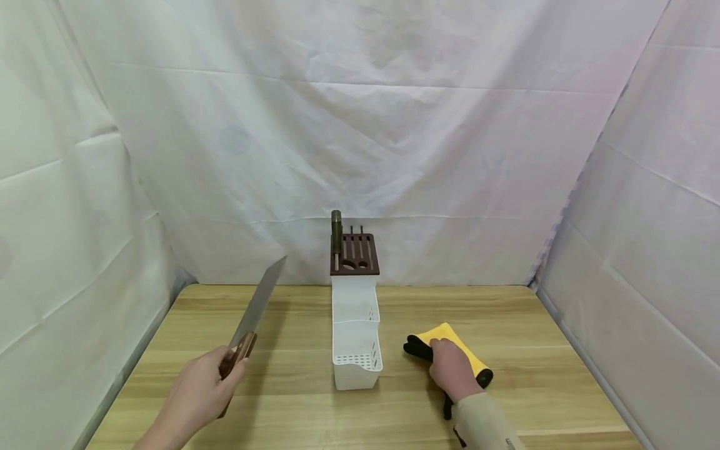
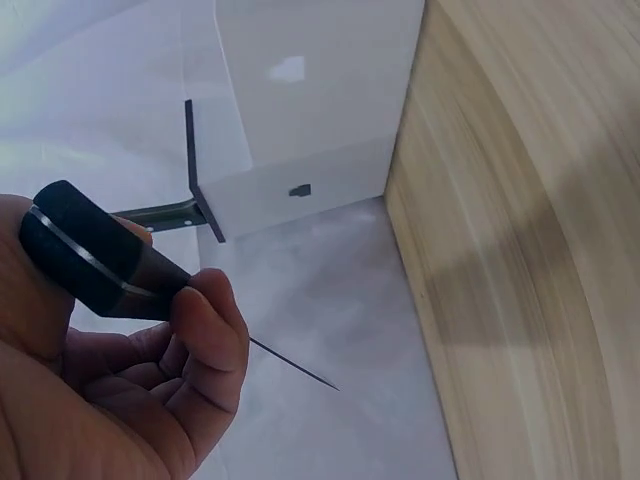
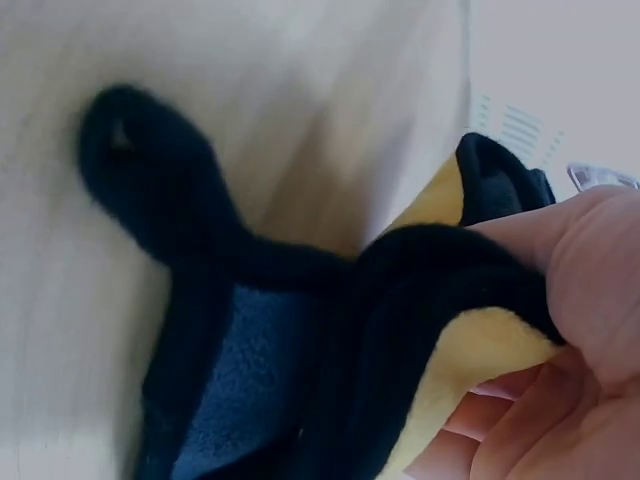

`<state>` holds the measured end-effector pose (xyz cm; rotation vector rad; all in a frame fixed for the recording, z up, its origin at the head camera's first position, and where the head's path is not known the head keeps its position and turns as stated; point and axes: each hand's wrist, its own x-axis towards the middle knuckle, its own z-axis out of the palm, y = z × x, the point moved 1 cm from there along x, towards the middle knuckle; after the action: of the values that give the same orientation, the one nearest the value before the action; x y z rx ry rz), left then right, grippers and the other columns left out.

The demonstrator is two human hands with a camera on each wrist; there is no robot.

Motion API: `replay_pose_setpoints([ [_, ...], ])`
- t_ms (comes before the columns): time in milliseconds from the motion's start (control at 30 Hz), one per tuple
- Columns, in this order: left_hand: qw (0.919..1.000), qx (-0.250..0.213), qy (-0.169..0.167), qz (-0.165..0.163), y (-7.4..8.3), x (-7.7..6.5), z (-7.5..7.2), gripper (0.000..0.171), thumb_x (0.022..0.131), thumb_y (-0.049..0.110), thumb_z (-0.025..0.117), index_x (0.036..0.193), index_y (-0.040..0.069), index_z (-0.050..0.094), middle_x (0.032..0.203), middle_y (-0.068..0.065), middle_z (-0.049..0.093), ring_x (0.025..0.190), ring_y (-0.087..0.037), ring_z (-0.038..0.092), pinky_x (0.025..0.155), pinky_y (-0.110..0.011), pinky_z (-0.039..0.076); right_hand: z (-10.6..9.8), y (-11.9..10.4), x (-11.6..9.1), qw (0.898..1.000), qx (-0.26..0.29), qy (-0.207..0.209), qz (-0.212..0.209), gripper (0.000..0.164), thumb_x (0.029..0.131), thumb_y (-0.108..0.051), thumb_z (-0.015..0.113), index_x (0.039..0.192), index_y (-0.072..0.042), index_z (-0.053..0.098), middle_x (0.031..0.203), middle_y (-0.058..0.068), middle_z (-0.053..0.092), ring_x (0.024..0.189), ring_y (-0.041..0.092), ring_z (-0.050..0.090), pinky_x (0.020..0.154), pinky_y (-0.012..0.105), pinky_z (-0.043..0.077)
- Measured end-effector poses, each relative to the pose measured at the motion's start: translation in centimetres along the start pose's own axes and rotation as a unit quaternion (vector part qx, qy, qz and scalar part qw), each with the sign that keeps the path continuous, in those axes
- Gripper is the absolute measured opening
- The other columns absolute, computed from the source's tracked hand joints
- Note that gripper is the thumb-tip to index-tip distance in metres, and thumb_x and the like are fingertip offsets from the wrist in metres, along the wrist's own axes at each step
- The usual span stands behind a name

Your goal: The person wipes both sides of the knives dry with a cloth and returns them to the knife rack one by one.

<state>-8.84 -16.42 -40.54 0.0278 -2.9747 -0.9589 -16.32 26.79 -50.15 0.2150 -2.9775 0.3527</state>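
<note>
As we look from the left, the person's left grip (image 1: 199, 389) is curled round the wooden handle of a knife (image 1: 261, 302), held above the tabletop (image 1: 298, 387), blade slanting up and away, tip well apart from the holder. In the left wrist view, we see the blade almost edge-on, fingers bent about the handle.

At centre, we note a white holder (image 1: 355, 380) upright on the tabletop: two open compartments in front, perforated at the near one's floor, and behind them a brown slotted top (image 1: 355, 272). A dark green handle (image 1: 336, 231) stands in its leftmost slot.

Right of it, we find the right grip (image 1: 452, 370) pinching a yellow-and-dark cloth (image 1: 465, 351), folded, dark loop hanging free; whether it touches the tabletop we cannot tell. A pale sleeve (image 1: 486, 420) covers that wrist.
</note>
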Motion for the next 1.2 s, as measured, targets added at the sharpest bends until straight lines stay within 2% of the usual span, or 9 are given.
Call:
replay_pose_setpoints([
  [100, 0.9999, -0.003, 0.011, 0.013, 0.6, -0.4, 0.0, 0.019, 0.099, 0.028, 0.068, 0.089, 0.012, 0.068, 0.07, 0.005, 0.06, 0.059, -0.011, 0.049, 0.056, -0.027, 0.04, -0.7, 0.5, 0.1, 0.999, 0.039, 0.004, 0.017, 0.018, 0.078, 0.015, 0.067, 0.09, 0.001, 0.066, 0.083, 0.013, 0.065, 0.076, 0.027, 0.064, 0.068, 0.045, 0.056],
  [233, 0.9985, -0.01, 0.037, 0.039, 1.2, -1.1, 0.1, 0.017, 0.098, 0.027, 0.07, 0.087, 0.014, 0.067, 0.068, 0.008, 0.056, 0.057, -0.007, 0.046, 0.055, -0.025, 0.039, -1.7, 0.7, 0.2, 0.996, 0.077, 0.028, 0.028, 0.023, 0.079, 0.013, 0.072, 0.1, 0.004, 0.069, 0.093, 0.017, 0.071, 0.085, 0.034, 0.069, 0.075, 0.049, 0.058],
  [467, 0.9904, -0.019, 0.088, 0.105, 2.0, -1.9, 0.5, 0.015, 0.094, 0.022, 0.075, 0.083, 0.021, 0.064, 0.066, 0.016, 0.049, 0.056, 0.0, 0.041, 0.053, -0.023, 0.037, -3.1, 0.3, 0.4, 0.988, 0.136, 0.067, 0.042, 0.014, 0.084, 0.01, 0.072, 0.09, -0.001, 0.066, 0.085, 0.012, 0.069, 0.076, 0.026, 0.065, 0.07, 0.046, 0.057],
  [567, 0.9898, -0.033, 0.082, 0.112, 2.3, -2.0, 0.7, 0.014, 0.094, 0.022, 0.076, 0.085, 0.02, 0.065, 0.067, 0.016, 0.049, 0.057, 0.001, 0.041, 0.053, -0.023, 0.037, -3.2, 0.3, 0.6, 0.984, 0.152, 0.078, 0.05, 0.016, 0.084, 0.01, 0.071, 0.088, -0.003, 0.065, 0.083, 0.009, 0.068, 0.074, 0.023, 0.061, 0.069, 0.044, 0.055],
  [700, 0.9887, -0.046, 0.074, 0.122, 2.6, -1.9, 0.8, 0.013, 0.094, 0.021, 0.076, 0.086, 0.02, 0.066, 0.067, 0.016, 0.049, 0.057, 0.001, 0.041, 0.052, -0.023, 0.038, -3.4, 0.0, 0.8, 0.98, 0.166, 0.1, 0.053, 0.017, 0.082, 0.011, 0.071, 0.093, -0.002, 0.067, 0.087, 0.013, 0.07, 0.079, 0.029, 0.066, 0.074, 0.049, 0.055],
  [800, 0.9837, -0.046, 0.088, 0.15, 2.9, -1.8, 0.9, 0.016, 0.093, 0.018, 0.077, 0.084, 0.021, 0.064, 0.067, 0.017, 0.047, 0.057, 0.002, 0.04, 0.051, -0.022, 0.038, -3.8, -0.3, 0.9, 0.976, 0.177, 0.112, 0.053, 0.025, 0.082, 0.011, 0.071, 0.105, 0.001, 0.071, 0.097, 0.018, 0.073, 0.089, 0.036, 0.069, 0.079, 0.053, 0.056],
  [900, 0.977, -0.044, 0.106, 0.18, 3.1, -1.8, 1.2, 0.02, 0.09, 0.014, 0.079, 0.082, 0.021, 0.063, 0.067, 0.019, 0.044, 0.056, 0.003, 0.038, 0.049, -0.021, 0.037, -4.2, -0.7, 1.0, 0.974, 0.187, 0.114, 0.054, 0.031, 0.083, 0.011, 0.069, 0.113, 0.002, 0.071, 0.102, 0.02, 0.073, 0.091, 0.037, 0.07, 0.078, 0.052, 0.057],
  [1033, 0.9693, -0.044, 0.118, 0.211, 3.3, -1.7, 1.6, 0.02, 0.087, 0.011, 0.081, 0.082, 0.021, 0.064, 0.067, 0.02, 0.042, 0.056, 0.005, 0.036, 0.047, -0.02, 0.036, -4.6, -1.0, 1.1, 0.971, 0.198, 0.119, 0.055, 0.028, 0.084, 0.01, 0.068, 0.111, 0.002, 0.072, 0.1, 0.02, 0.073, 0.087, 0.035, 0.069, 0.073, 0.049, 0.057],
  [1200, 0.9647, -0.052, 0.115, 0.231, 3.5, -1.6, 2.1, 0.02, 0.086, 0.009, 0.081, 0.083, 0.02, 0.065, 0.068, 0.02, 0.042, 0.056, 0.006, 0.036, 0.045, -0.019, 0.036, -4.9, -1.3, 1.4, 0.969, 0.207, 0.123, 0.058, 0.023, 0.084, 0.009, 0.069, 0.106, 0.001, 0.071, 0.095, 0.017, 0.072, 0.081, 0.032, 0.069, 0.067, 0.045, 0.057],
])
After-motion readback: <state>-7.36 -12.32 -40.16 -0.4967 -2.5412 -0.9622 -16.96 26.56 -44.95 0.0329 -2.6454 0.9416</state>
